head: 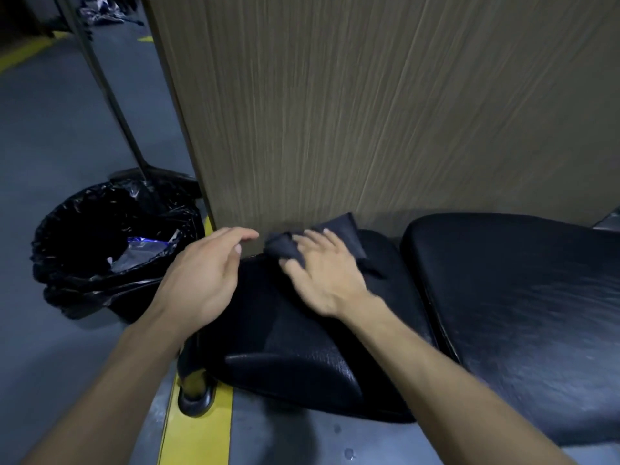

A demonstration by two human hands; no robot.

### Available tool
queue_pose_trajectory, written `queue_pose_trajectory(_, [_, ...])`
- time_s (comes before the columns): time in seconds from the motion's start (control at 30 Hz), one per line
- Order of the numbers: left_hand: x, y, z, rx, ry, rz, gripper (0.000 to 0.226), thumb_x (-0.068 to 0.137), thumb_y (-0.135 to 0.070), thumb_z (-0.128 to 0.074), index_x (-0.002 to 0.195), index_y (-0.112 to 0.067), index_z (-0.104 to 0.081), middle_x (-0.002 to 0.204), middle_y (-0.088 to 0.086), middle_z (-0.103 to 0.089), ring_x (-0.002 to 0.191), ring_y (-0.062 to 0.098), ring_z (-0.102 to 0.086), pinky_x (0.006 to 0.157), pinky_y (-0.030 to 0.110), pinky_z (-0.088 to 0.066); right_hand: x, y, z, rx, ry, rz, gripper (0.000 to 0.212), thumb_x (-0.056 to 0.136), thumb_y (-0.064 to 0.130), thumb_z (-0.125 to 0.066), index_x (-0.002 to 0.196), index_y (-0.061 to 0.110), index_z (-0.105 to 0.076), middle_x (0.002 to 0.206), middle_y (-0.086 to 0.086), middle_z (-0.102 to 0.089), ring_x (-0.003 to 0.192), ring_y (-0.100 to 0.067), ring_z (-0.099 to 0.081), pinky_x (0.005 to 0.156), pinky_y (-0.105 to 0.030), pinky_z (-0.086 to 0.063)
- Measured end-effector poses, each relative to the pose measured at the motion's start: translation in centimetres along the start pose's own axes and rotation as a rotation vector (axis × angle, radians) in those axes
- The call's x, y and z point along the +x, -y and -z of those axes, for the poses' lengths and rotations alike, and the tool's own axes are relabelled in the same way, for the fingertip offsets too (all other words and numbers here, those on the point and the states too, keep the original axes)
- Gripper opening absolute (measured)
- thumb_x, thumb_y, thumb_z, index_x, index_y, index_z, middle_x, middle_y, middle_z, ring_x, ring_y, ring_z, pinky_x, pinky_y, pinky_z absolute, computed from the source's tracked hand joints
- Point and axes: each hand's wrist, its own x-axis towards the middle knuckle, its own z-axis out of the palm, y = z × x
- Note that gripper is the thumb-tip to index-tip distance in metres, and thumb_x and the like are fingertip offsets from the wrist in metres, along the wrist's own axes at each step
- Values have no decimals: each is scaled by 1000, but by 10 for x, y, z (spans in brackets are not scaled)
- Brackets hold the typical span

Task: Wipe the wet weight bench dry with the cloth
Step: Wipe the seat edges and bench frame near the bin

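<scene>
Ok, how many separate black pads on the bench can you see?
2. The smaller seat pad lies under both hands, with the cloth at its far end; the larger back pad sits to its right. Further pads may lie out of frame.

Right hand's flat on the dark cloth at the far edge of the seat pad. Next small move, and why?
Probably drag the dark folded cloth back toward the near edge of the black padded seat pad under the right hand. The cloth sits at the far edge by the wood-grain panel, so most of the pad lies nearer. The left hand hovers open, holding nothing.
</scene>
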Motion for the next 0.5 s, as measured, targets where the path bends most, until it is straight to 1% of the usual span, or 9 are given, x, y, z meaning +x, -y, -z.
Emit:
queue_pose_trajectory(0.07, [8,1,0,-34,-48,-4,34,103,-13,-41,124,-26,-63,121,-7,-66,107,18,-62,91,40,-49,-32,8,8,97,38,92,57,101,43,-38,152,17,-40,159,8,-37,151,-7,-17,124,-32,-5])
queue_pose_trajectory(0.13, [14,1,-3,-64,-70,7,33,101,-12,-42,120,-28,-65,119,-9,-68,109,16,-63,93,39,-50,-76,1,22,165,38,169,57,101,43,-35,154,24,-37,162,15,-28,152,-2,-10,124,-31,-6])
queue_pose_trajectory(0.23, [19,-3,-10,-66,-40,4,34,101,-15,-41,118,-34,-64,117,-14,-68,106,14,-65,92,42,-52,-132,-23,32,182,31,175,55,100,39,-39,154,33,-34,162,23,-21,152,-3,-9,124,-31,-7])
queue_pose_trajectory(0.3, [20,-5,-12,-62,-21,0,34,101,-16,-40,117,-36,-63,117,-15,-67,107,14,-64,91,43,-52,-129,-45,36,207,-22,110,55,97,38,-41,152,33,-38,160,24,-27,151,-3,-15,124,-31,-10])
queue_pose_trajectory(0.33, [20,-5,-12,-66,-18,1,34,101,-16,-40,117,-36,-63,118,-15,-67,107,13,-63,92,43,-52,-114,-56,35,236,-45,56,54,96,38,-41,150,32,-42,158,22,-32,150,-3,-20,124,-32,-12])
queue_pose_trajectory(0.4, [19,-5,-11,-63,-14,0,34,102,-16,-40,118,-35,-64,119,-15,-67,109,12,-63,93,41,-51,-69,-77,37,262,-73,-59,53,95,41,-37,145,29,-49,154,11,-45,146,-9,-33,122,-37,-21])
queue_pose_trajectory(0.43, [16,-7,-10,-52,-8,0,34,102,-16,-40,118,-34,-64,119,-15,-67,111,12,-62,94,39,-51,-45,-84,40,288,-72,-138,52,96,42,-33,143,29,-51,150,5,-49,142,-14,-39,117,-38,-29])
queue_pose_trajectory(0.47, [13,-8,-9,-40,1,0,34,102,-16,-40,119,-33,-65,121,-15,-67,113,11,-62,95,36,-50,-24,-87,44,319,-61,-249,50,98,42,-31,140,26,-54,147,0,-53,137,-19,-45,108,-36,-34])
queue_pose_trajectory(0.5, [10,-10,-9,-32,11,2,34,102,-16,-40,120,-33,-65,122,-15,-67,114,10,-61,96,34,-49,-7,-89,46,348,-16,-379,49,101,43,-29,138,22,-55,143,-4,-56,131,-25,-49,99,-33,-35])
